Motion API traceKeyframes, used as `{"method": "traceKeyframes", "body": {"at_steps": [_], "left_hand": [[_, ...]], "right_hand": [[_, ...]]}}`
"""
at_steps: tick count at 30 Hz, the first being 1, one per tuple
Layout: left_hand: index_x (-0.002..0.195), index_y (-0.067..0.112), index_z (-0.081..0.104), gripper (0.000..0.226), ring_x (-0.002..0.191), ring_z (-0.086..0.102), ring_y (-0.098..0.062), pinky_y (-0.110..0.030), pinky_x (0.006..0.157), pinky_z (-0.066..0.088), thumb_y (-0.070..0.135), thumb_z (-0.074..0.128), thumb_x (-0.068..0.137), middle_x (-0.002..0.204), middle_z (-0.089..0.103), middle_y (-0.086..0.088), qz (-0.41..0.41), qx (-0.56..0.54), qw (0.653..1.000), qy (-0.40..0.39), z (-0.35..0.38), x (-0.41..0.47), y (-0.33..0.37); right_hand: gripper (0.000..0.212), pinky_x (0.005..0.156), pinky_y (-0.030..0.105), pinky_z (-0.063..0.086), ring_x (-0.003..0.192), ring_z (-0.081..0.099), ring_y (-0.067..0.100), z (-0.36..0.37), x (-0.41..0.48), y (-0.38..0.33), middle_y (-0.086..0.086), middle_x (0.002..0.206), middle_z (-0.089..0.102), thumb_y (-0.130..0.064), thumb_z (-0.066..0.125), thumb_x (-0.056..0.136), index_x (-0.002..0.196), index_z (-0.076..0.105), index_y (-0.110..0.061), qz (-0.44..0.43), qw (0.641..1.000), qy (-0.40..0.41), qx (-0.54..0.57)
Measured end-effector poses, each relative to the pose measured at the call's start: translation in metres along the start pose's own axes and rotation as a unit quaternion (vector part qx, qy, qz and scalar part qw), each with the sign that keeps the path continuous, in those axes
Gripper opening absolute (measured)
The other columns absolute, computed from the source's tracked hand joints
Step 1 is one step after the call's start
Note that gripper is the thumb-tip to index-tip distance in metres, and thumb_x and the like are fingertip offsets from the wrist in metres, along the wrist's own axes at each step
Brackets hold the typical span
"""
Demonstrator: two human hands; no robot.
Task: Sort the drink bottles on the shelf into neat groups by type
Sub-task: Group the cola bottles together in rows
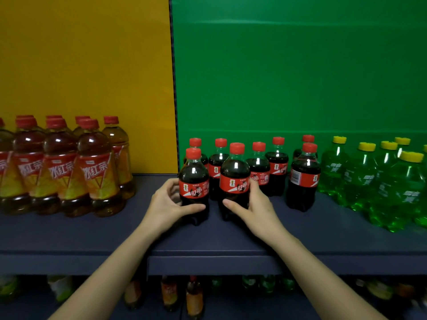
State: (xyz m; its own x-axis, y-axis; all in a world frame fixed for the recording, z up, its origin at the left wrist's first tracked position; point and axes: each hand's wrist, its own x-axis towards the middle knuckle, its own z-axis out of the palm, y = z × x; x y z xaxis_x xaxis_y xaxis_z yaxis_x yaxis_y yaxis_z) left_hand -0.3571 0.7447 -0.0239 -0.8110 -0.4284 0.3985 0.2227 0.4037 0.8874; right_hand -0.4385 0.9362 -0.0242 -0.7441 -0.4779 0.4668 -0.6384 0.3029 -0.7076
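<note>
Two hands engaged: left hand [166, 204] grips the left cola bottle [193, 174]; right hand [256, 207] grips the right cola bottle [234, 172]. Both stand upright on the shelf [92, 234], near row.

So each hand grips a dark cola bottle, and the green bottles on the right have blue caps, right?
Not quite: the head view shows the green bottles have yellow caps, not blue. The left hand does grip the left cola bottle, and the right hand the right cola bottle.
</note>
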Motion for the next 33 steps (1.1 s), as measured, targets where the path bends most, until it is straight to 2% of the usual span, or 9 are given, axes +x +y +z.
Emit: {"method": "traceKeyframes", "body": {"at_steps": [5, 8, 11, 14, 19, 26, 28, 31, 33], "left_hand": [[0.117, 0.014, 0.052, 0.069, 0.106, 0.06, -0.005, -0.021, 0.092, 0.047, 0.012, 0.086, 0.056, 0.115, 0.064, 0.001, 0.0, -0.002, 1.0, -0.029, -0.005, 0.006, -0.008], [0.12, 0.014, 0.051, 0.074, 0.111, 0.059, -0.008, -0.031, 0.1, 0.046, 0.018, 0.087, 0.055, 0.117, 0.064, 0.001, 0.001, 0.006, 0.999, -0.035, -0.007, 0.009, -0.014], [0.122, 0.014, 0.05, 0.075, 0.113, 0.057, -0.01, -0.034, 0.103, 0.044, 0.02, 0.087, 0.056, 0.12, 0.062, 0.0, 0.008, 0.011, 0.999, -0.039, -0.009, 0.011, -0.017], [0.121, 0.019, 0.051, 0.084, 0.116, 0.056, -0.01, -0.035, 0.103, 0.043, 0.036, 0.09, 0.049, 0.121, 0.062, 0.002, 0.002, 0.011, 0.998, -0.063, -0.011, 0.014, -0.017], [0.12, 0.023, 0.051, 0.065, 0.115, 0.054, -0.002, -0.015, 0.09, 0.046, 0.018, 0.082, 0.064, 0.119, 0.061, 0.008, 0.014, 0.013, 0.997, -0.078, -0.011, 0.018, -0.018], [0.125, 0.017, 0.052, 0.07, 0.114, 0.056, -0.011, -0.025, 0.092, 0.05, 0.023, 0.082, 0.063, 0.123, 0.057, -0.004, 0.034, 0.007, 0.997, -0.073, -0.011, 0.017, -0.02], [0.125, 0.017, 0.052, 0.067, 0.113, 0.055, -0.01, -0.02, 0.088, 0.05, 0.02, 0.081, 0.066, 0.123, 0.056, -0.001, 0.04, 0.018, 0.997, -0.063, -0.01, 0.015, -0.019], [0.127, 0.019, 0.05, 0.065, 0.109, 0.052, -0.007, -0.006, 0.073, 0.044, 0.024, 0.079, 0.07, 0.118, 0.052, 0.007, 0.063, 0.077, 0.994, -0.034, -0.008, 0.009, -0.016], [0.131, 0.016, 0.045, 0.069, 0.105, 0.049, -0.005, -0.003, 0.072, 0.04, 0.027, 0.078, 0.071, 0.117, 0.047, 0.008, 0.085, 0.128, 0.988, -0.005, -0.006, 0.004, -0.013]], "right_hand": [[0.073, 0.108, 0.034, 0.034, 0.129, 0.041, 0.012, 0.018, 0.006, -0.004, -0.005, 0.14, 0.044, -0.037, 0.067, 0.081, 0.139, 0.028, -0.019, 0.005, 1.0, -0.005, 0.001], [0.076, 0.108, 0.034, 0.034, 0.13, 0.04, 0.014, 0.026, 0.007, -0.005, -0.004, 0.141, 0.043, -0.037, 0.067, 0.081, 0.141, 0.024, -0.017, 0.015, 1.0, 0.002, 0.009], [0.08, 0.107, 0.03, 0.033, 0.131, 0.038, 0.015, 0.028, 0.007, -0.006, -0.002, 0.142, 0.041, -0.038, 0.067, 0.081, 0.142, 0.02, -0.015, 0.028, 1.0, 0.005, 0.005], [0.081, 0.104, 0.028, 0.034, 0.129, 0.041, 0.015, 0.029, 0.008, -0.006, -0.001, 0.14, 0.044, -0.038, 0.069, 0.079, 0.141, 0.022, -0.014, 0.034, 0.999, 0.016, -0.002], [0.081, 0.102, 0.033, 0.037, 0.128, 0.043, 0.017, 0.031, 0.009, -0.007, -0.002, 0.141, 0.044, -0.045, 0.067, 0.079, 0.14, 0.022, -0.016, 0.033, 0.998, 0.027, -0.044], [0.082, 0.102, 0.032, 0.036, 0.13, 0.041, 0.017, 0.031, 0.007, -0.011, -0.001, 0.143, 0.041, -0.046, 0.066, 0.08, 0.141, 0.02, -0.016, 0.035, 0.997, 0.031, -0.064], [0.083, 0.102, 0.033, 0.036, 0.13, 0.041, 0.017, 0.031, 0.006, -0.012, -0.002, 0.144, 0.041, -0.047, 0.065, 0.079, 0.141, 0.02, -0.017, 0.038, 0.996, 0.031, -0.07], [0.084, 0.104, 0.034, 0.036, 0.131, 0.039, 0.015, 0.031, 0.005, -0.013, -0.006, 0.144, 0.04, -0.052, 0.064, 0.078, 0.142, 0.019, -0.021, 0.046, 0.996, 0.028, -0.069], [0.081, 0.105, 0.037, 0.037, 0.13, 0.039, 0.012, 0.028, 0.002, -0.013, -0.01, 0.143, 0.04, -0.057, 0.062, 0.077, 0.141, 0.023, -0.026, 0.05, 0.996, 0.031, -0.064]]}}
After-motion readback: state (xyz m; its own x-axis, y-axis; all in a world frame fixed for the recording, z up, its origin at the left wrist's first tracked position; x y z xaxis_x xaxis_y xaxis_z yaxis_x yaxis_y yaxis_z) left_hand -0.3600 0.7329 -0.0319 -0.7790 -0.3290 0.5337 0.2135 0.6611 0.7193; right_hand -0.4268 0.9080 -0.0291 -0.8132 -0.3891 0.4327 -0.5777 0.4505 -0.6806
